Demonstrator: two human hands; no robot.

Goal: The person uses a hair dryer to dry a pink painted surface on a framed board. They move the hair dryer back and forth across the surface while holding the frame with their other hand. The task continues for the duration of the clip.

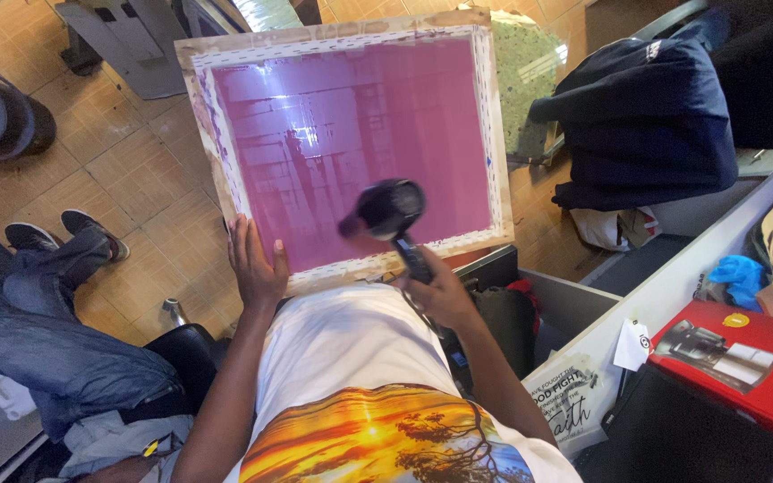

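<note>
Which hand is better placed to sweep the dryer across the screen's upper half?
Right hand: it already grips the black hair dryer, aimed at the pink mesh. The left hand is steadying the wooden screen frame at its lower edge.

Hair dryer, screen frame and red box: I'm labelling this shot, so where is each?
Hair dryer (385,207), head view, on its black barrel.
Screen frame (197,89), head view, on its left wooden edge.
Red box (767,380), head view, on its red top face.
</note>
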